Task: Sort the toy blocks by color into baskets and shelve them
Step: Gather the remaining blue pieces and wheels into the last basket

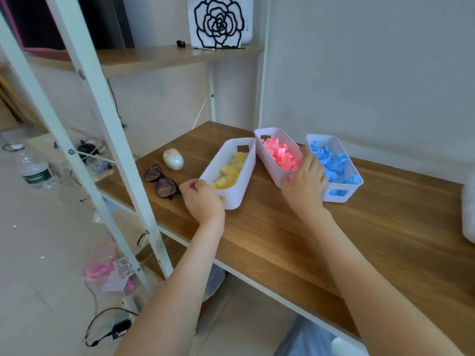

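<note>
Wood-grain desk top fills the middle and right of the frame, carried on a white metal frame. Three white baskets stand on it side by side: the yellow basket holding yellow blocks, the pink basket holding pink blocks, and the blue basket holding blue blocks.

The left hand has its fingers curled round the near left corner of the yellow basket. The right hand clasps the near end of the pink basket, with the thumb on one side and the fingers down between it and the blue basket.

Only one label shows: a green band on a water bottle at the left edge, its writing too blurred to read. At the top centre, a white panel with a black rose outline stands on a wooden upper shelf.

Dark-framed glasses and a white egg-shaped case lie on the desk to the left of the yellow basket. A pale grey wall backs the desk. Pale glossy floor tiles lie at the lower left, with a clear bag of pink things and a black cable.
</note>
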Available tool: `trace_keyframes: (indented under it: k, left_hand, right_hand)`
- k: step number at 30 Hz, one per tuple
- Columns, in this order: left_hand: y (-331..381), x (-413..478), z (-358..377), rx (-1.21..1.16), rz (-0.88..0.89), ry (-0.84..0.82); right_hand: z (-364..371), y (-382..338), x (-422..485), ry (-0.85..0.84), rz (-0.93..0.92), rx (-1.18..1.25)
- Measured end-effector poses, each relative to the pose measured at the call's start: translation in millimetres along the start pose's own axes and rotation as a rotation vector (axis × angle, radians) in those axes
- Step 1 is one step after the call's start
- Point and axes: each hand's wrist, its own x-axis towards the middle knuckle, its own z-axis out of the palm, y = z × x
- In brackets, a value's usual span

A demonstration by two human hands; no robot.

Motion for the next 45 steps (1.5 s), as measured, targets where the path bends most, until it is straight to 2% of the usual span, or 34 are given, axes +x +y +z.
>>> trace_keyframes:
  k: [3, 8, 11, 14, 18, 25, 29, 35, 40, 45]
  left_hand:
    - [-3, -2, 20, 0.113, 0.007, -0.047]
    - [-3, -6, 48, 0.394, 0.056, -0.12]
    - [-6, -9, 65, 0.516, 0.077, -0.253]
    - [-10, -16, 79, 0.447, 0.061, -0.383]
    - [-17, -33, 85, 0.371, 0.038, -0.523]
    - [-12, -68, 98, 0.474, 0.044, -0.82]
    - [-17, -91, 108, 0.452, 0.03, -0.923]
    - [-15, -109, 118, 0.434, -0.042, -0.985]
    - [-4, -112, 101, 0.504, 0.166, -0.957]
    - [-7, -79, 74, 0.754, 0.426, -0.863]
  right_hand:
    - [-5, 25, 9, -0.108, -0.054, -0.112]
    - [-11, 47, 20, -0.05, -0.015, -0.3]
    - [-18, 56, 28, -0.194, -0.028, -0.375]
    - [-28, 53, 33, -0.309, -0.075, -0.353]
    - [-42, 54, 29, -0.374, -0.061, -0.287]
    - [-82, 66, 9, -0.333, 0.187, -0.32]
    - [-98, 79, 6, -0.284, 0.279, -0.331]
    - [-105, 100, -4, -0.286, 0.297, -0.429]
    - [-89, 86, -8, -0.135, 0.134, -0.439]
    - [-56, 41, -22, -0.014, -0.077, -0.399]
